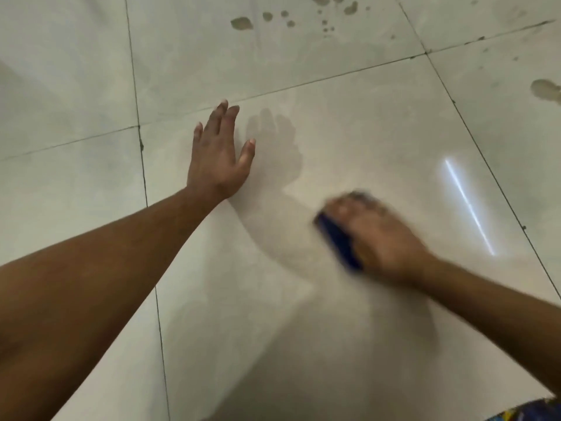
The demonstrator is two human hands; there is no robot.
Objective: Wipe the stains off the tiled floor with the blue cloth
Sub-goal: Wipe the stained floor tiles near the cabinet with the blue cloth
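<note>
Stains (pixel 242 23) of a dull greenish brown sit on the tiled floor (pixel 349 123), on the tile beyond the far grout line from the big middle tile where both hands are. They form a scattered cluster of one larger blot and many small spots. Another large blot (pixel 546 90) lies on the tile to the right of the middle tile, close to the picture's edge, with fainter specks around it.

On the middle tile, the right hand (pixel 376 235) presses down on the blue cloth (pixel 340 241). The hand is curled over the cloth with its fingers bent, gripping it, and only a dark blue strip of cloth shows along the hand's left edge. Both hand and cloth are smeared by motion blur, so how the cloth is folded cannot be told. The cloth is well apart from the stains.

The left hand (pixel 218 156) lies flat on the same tile near its far left corner, palm down, fingers stretched out and slightly spread, holding nothing. Its shadow falls just to the right of it on the tile.

A bright streak of reflected light (pixel 467 205) shows on the middle tile to the right of the cloth. A bit of patterned fabric (pixel 528 413) peeks in at the bottom right corner.
</note>
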